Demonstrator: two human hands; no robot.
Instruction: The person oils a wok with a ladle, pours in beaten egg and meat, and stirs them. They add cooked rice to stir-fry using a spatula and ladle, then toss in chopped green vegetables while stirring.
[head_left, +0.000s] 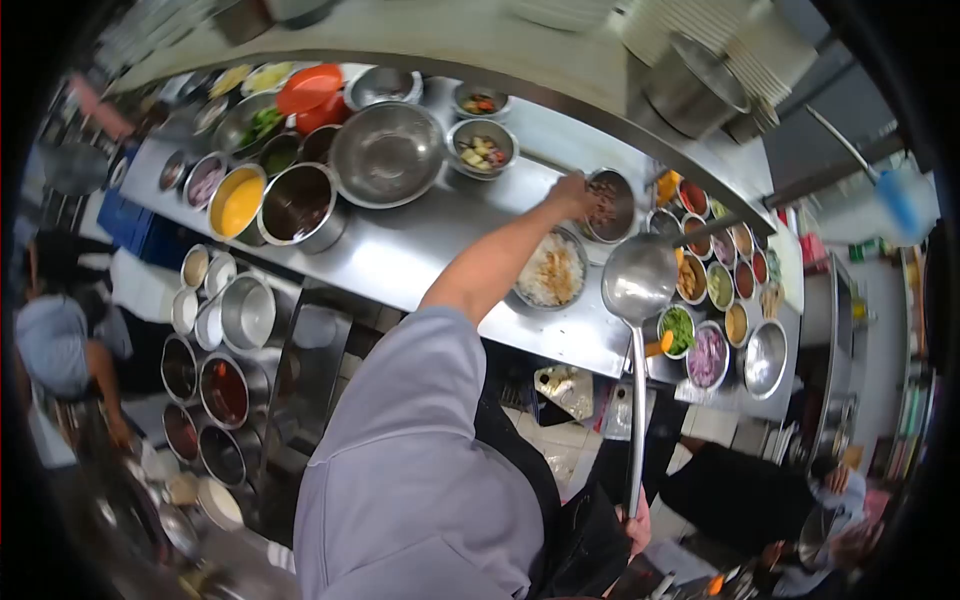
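My left hand (574, 196) reaches across the steel counter. Its fingers are closed at the left rim of a metal bowl of brown pieces (604, 203). Below this hand sits a bowl of white rice with brown topping (553, 270). Low in the view, my right hand (637, 524) is wrapped round the long handle of a big metal ladle (640, 278). The ladle's round head is raised over the counter, just right of the rice bowl.
Small ingredient containers (719, 285) crowd the counter's right end. Large metal bowls (387, 154) and pots (300, 207) stand at the left. A shelf edge (560, 100) runs above. One person (65, 340) is at far left, another (740, 495) at lower right.
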